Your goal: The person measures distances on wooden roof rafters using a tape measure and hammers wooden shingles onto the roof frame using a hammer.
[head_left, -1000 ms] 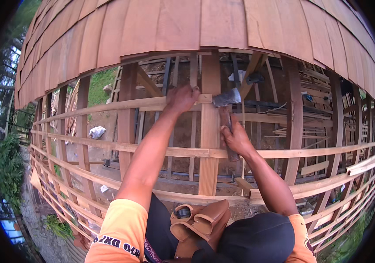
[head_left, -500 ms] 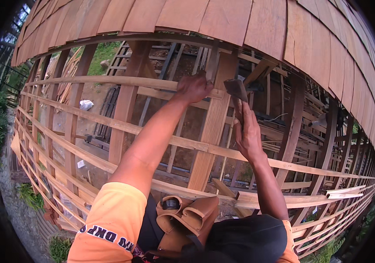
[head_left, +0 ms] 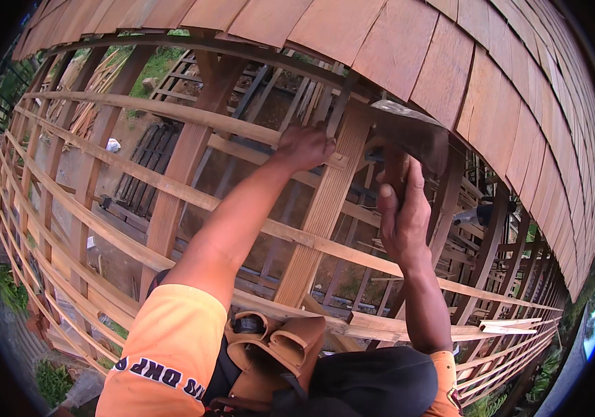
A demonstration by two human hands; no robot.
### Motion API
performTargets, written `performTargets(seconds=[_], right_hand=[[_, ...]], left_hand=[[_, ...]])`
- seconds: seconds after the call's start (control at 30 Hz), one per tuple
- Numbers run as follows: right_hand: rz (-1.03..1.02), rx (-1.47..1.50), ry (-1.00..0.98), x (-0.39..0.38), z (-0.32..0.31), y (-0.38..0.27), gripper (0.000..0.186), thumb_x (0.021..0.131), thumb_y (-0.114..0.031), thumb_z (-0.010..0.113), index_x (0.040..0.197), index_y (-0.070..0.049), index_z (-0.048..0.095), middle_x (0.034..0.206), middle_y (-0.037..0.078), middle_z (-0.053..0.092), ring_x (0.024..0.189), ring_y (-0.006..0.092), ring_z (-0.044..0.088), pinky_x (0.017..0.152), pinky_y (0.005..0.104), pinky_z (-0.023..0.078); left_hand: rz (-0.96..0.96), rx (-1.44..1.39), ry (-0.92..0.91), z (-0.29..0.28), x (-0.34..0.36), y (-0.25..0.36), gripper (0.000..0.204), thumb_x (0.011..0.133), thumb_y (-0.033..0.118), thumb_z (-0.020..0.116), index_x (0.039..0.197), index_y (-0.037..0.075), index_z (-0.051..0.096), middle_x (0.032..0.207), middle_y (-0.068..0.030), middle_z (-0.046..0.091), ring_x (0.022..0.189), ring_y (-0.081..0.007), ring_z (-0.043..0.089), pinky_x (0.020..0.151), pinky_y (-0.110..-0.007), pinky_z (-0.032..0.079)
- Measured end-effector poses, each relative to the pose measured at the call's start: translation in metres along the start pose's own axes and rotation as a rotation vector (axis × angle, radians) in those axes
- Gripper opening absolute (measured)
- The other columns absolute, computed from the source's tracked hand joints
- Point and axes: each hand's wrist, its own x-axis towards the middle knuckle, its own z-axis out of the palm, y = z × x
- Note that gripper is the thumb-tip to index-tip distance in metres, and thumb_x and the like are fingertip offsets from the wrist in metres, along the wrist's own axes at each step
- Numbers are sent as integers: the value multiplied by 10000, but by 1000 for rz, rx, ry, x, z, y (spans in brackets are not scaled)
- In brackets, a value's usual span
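My left hand (head_left: 306, 147) is closed over the upper wooden batten (head_left: 193, 118), near its cut end beside a broad rafter (head_left: 318, 208). Whether its fingers also pinch a nail is hidden. My right hand (head_left: 406, 215) grips the wooden handle of a hatchet (head_left: 412, 135), to the right of that rafter. Its wide, dark blade with a bright edge shows broadside, just below the lower edge of the wooden shingles (head_left: 409, 55). The blade is apart from the batten.
More battens (head_left: 242, 219) cross the rafters below, with open gaps between them and the ground beneath. A leather tool pouch (head_left: 276, 347) hangs at my waist. Short wood offcuts (head_left: 509, 326) lie on a batten at right. Another person (head_left: 482, 212) is partly visible below at right.
The hatchet has swung up and turned, its blade now broadside instead of narrow. My left hand stays at the batten's end. The whole view has shifted slightly.
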Motion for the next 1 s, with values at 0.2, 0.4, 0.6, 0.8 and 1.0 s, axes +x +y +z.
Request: performTargets(seconds=[0.2,0.4,0.6,0.8,1.0], right_hand=[[-94,49,9,-10,16,7,336,967,-83,506,1262,35,396,943,205,612,752,264,636,658,347,506],[189,-40,-303,3,5,15,470,960,-90,509,1387,-1,334,990,257,618,833,382,648,707,410,510],[-215,640,291,12,3,-15,308,1002,-218,471,1220,-28,367,865,85,558,632,100,501,497,253,429],[382,25,-444,-24,24,41,488,945,-89,503,1397,-28,330,1066,330,601,942,498,604,755,488,479],[46,418,202,6,2,-14,484,952,-277,588,1309,-10,398,787,92,539,616,166,540,592,274,467]], left_hand=[[-27,-58,26,0,0,-4,447,916,413,415,886,27,638,888,-197,674,866,-386,646,779,-517,482],[53,-57,103,-1,0,-1,466,939,398,373,941,-2,613,841,-209,676,859,-376,655,790,-517,480],[-1,-69,78,-4,-6,-3,486,941,393,374,993,-60,545,806,-224,672,843,-382,657,792,-504,483],[17,-61,39,-7,8,10,445,935,373,401,978,-40,561,824,-219,674,844,-373,659,757,-495,498],[26,-28,32,-5,-5,-4,435,934,373,396,972,-23,573,855,-214,677,839,-368,659,757,-492,500]])
